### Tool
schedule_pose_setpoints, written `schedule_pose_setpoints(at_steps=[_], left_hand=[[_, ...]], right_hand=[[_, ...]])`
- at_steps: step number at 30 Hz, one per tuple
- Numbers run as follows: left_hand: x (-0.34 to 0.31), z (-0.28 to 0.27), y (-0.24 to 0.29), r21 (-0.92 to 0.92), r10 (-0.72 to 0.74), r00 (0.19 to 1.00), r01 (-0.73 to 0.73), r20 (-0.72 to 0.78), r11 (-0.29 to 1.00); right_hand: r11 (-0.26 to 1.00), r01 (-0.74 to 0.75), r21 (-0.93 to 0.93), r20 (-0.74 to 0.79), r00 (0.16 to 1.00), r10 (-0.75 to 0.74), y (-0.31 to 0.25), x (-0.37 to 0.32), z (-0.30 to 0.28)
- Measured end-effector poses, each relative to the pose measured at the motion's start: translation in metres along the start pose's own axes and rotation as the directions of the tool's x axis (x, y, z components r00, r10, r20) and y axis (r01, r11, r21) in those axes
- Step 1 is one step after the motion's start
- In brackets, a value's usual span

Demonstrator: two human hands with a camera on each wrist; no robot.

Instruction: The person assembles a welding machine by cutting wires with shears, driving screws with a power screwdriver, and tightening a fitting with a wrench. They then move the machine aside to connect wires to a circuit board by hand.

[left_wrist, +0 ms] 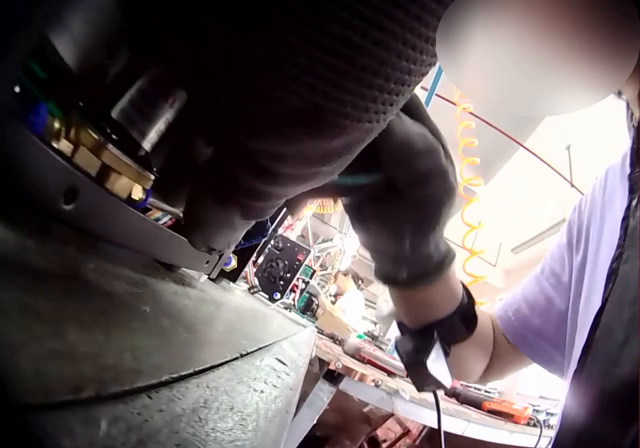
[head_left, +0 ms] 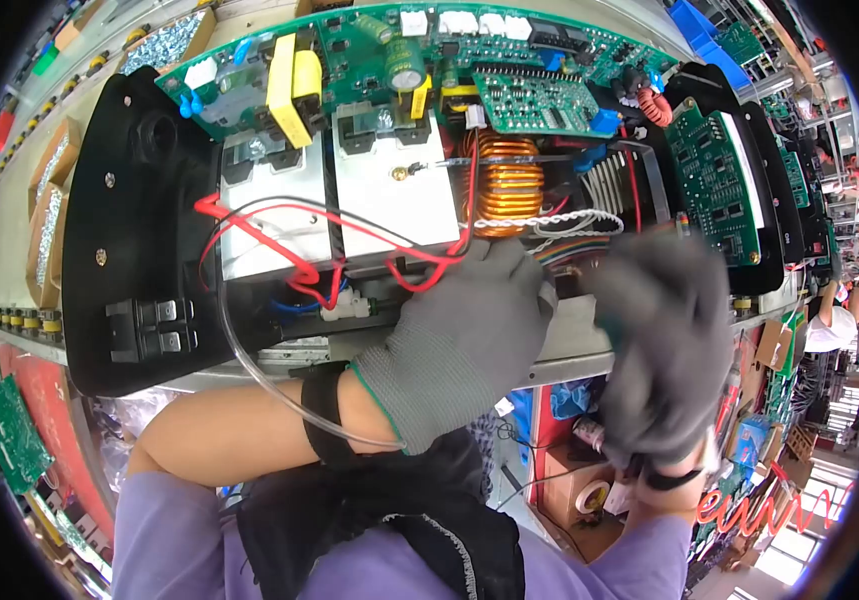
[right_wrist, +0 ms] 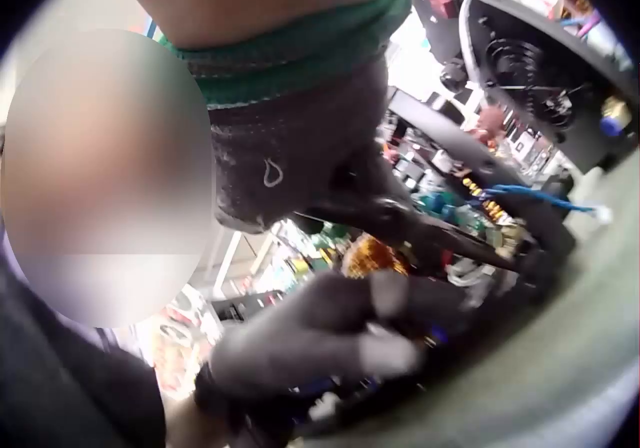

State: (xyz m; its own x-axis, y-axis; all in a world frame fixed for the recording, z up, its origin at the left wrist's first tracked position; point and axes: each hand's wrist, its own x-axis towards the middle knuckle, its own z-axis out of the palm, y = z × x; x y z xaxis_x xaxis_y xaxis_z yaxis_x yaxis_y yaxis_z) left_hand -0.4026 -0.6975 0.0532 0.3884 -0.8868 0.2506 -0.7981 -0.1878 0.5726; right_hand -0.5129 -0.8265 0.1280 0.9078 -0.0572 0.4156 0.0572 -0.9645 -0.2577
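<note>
Nearest us, both hands work in grey knit gloves, and we judge the main risk to be here. The thick fabric could snag one of the thin red wires [head_left: 349, 250] looping across the open chassis, or tug a lead off its joint, because the fingertips are buried among crowded wiring where we cannot watch them.

The left hand [head_left: 459, 340] lies over the near edge of the chassis with its fingers bent forward into the wiring. Its tips are hidden, so we cannot tell whether it pinches anything. The right hand [head_left: 664, 340] is blurred, but its fingers are curled tightly around a thin teal piece [head_left: 604, 325], held just beside the left fingers.

Both hands meet at the striped ribbon of coloured wires [head_left: 564, 250], which sits at the near edge directly below the copper-wound ring coil [head_left: 507, 180]. A clear plastic tube [head_left: 234, 350] curves down past the left wrist.

Further in, silver metal heat-sink blocks [head_left: 394, 200] lie left of the coil. Beyond them stands the green circuit board [head_left: 539, 100], and a black plastic end panel [head_left: 119, 250] closes the left side.
</note>
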Motion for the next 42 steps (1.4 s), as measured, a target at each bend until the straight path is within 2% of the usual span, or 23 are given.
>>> schedule_pose_setpoints(at_steps=[1,2,4,5,7,9,10,12,15,18,20,23,24,25,26,27,29,31,32,34,37,40,42], left_hand=[[0.001,0.003,-0.006,0.129,0.152,0.987,-0.157,0.049,0.979],[0.001,0.003,-0.007,0.124,0.178,0.984,-0.179,0.02,0.976],[0.0,0.002,-0.007,0.116,0.2,0.98,-0.197,-0.01,0.973],[-0.001,0.001,-0.005,0.095,0.165,0.986,-0.165,-0.001,0.982],[-0.002,0.0,-0.005,0.066,0.126,0.992,-0.126,0.006,0.99],[0.0,-0.002,-0.006,0.23,0.22,0.968,-0.243,0.122,0.942],[0.001,-0.003,-0.006,0.225,0.202,0.964,-0.238,0.173,0.945],[0.003,-0.004,-0.005,0.209,0.207,0.963,-0.242,0.175,0.948],[0.0,-0.001,-0.008,0.195,0.212,0.966,-0.239,0.147,0.951],[0.0,-0.002,-0.007,0.182,0.208,0.971,-0.226,0.115,0.957],[-0.001,-0.002,-0.007,0.228,0.205,0.976,-0.215,0.067,0.95],[0.001,-0.005,-0.008,0.222,0.227,0.963,-0.255,0.143,0.941],[0.001,-0.005,-0.008,0.222,0.225,0.965,-0.251,0.138,0.942],[0.001,-0.005,-0.007,0.208,0.217,0.966,-0.243,0.141,0.947],[0.001,-0.004,-0.007,0.195,0.211,0.967,-0.236,0.144,0.952],[0.002,-0.006,-0.006,0.194,0.213,0.967,-0.238,0.143,0.952],[0.003,-0.011,-0.004,0.193,0.175,0.948,-0.23,0.264,0.954],[0.001,-0.006,-0.006,0.2,0.187,0.958,-0.231,0.216,0.952],[-0.001,-0.004,-0.007,0.207,0.197,0.967,-0.229,0.164,0.951],[0.0,-0.005,-0.007,0.22,0.209,0.965,-0.241,0.16,0.945],[0.001,-0.004,-0.007,0.249,0.213,0.967,-0.243,0.141,0.938],[0.0,-0.004,-0.009,0.247,0.243,0.968,-0.252,0.065,0.936],[0.002,-0.008,-0.009,0.252,0.24,0.95,-0.286,0.198,0.925]], right_hand=[[0.993,-0.062,0.103,0.026,0.998,0.06,0.002,0.01,-0.001],[0.971,-0.128,0.203,0.051,0.991,0.12,0.003,0.02,-0.002],[0.964,-0.134,0.228,0.081,0.99,0.118,0.003,0.019,0.001],[0.987,-0.061,0.15,-0.015,0.998,0.064,0.003,0.009,0.001],[0.999,-0.025,0.044,-0.045,0.999,0.027,0.002,-0.027,-0.001],[0.995,0.047,-0.088,-0.012,0.999,-0.048,0.002,-0.065,0.006],[0.97,0.242,0.009,-0.122,0.963,-0.239,0.016,-0.084,0.024],[0.976,0.217,0.017,-0.12,0.97,-0.213,0.011,-0.087,0.028],[0.99,0.137,0.023,-0.066,0.989,-0.135,0.0,-0.045,0.012],[0.993,-0.092,0.068,-0.101,0.99,0.099,-0.004,0.007,0.0],[0.947,-0.226,0.228,-0.091,0.964,0.252,-0.006,0.009,0.002],[0.98,-0.096,0.173,-0.182,0.975,0.128,0.002,-0.009,0.004],[0.997,-0.044,0.057,-0.166,0.985,0.052,0.002,-0.025,0.001],[0.999,0.01,0.043,-0.15,0.989,-0.003,0.003,-0.042,0.005],[0.997,0.064,0.031,-0.134,0.989,-0.059,0.004,-0.058,0.009],[0.986,0.113,0.12,-0.132,0.987,-0.097,0.006,-0.076,0.02],[0.982,0.142,0.121,-0.093,0.987,-0.131,0.005,-0.087,0.025],[0.983,0.112,0.147,-0.231,0.97,-0.076,0.003,-0.073,0.032],[0.994,0.083,0.074,-0.138,0.988,-0.072,0.0,-0.056,0.019],[0.999,0.03,0.02,-0.132,0.991,-0.027,0.0,-0.02,0.002],[0.973,-0.072,0.218,-0.215,0.969,0.12,0.004,0.001,0.007],[0.976,-0.047,0.214,-0.274,0.956,0.106,0.006,-0.009,0.008],[0.988,0.028,0.153,-0.272,0.962,0.015,0.009,-0.037,0.011]])
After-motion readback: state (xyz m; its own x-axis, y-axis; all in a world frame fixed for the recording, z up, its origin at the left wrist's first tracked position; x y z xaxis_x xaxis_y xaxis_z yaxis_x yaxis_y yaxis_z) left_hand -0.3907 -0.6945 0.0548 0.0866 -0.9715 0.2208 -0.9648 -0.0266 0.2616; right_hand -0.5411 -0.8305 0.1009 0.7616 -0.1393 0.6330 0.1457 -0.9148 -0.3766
